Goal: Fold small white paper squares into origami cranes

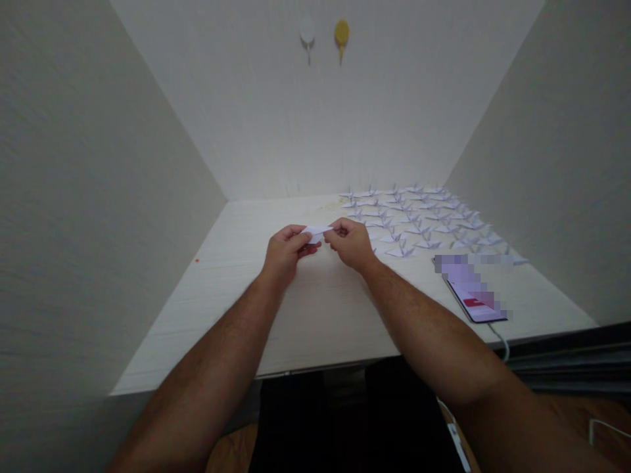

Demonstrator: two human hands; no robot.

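Note:
A small folded piece of white paper [316, 232] is held above the middle of the table between both hands. My left hand [290, 251] pinches its left part between thumb and fingers. At its right tip, my right hand [349, 242] closes thumb and forefinger on the paper. The lower edge of the paper shows between the hands, while the finer folds are too small to make out. Behind and to the right of my right hand stand white origami cranes [419, 228] in rows.
A phone [470, 292] lies on the right of the white table [197, 315], its screen partly blurred, with a cable [503, 341] running off the front edge. Walls enclose the table left, right and behind. A white hook [306, 31] and a yellow hook [342, 33] are on the back wall.

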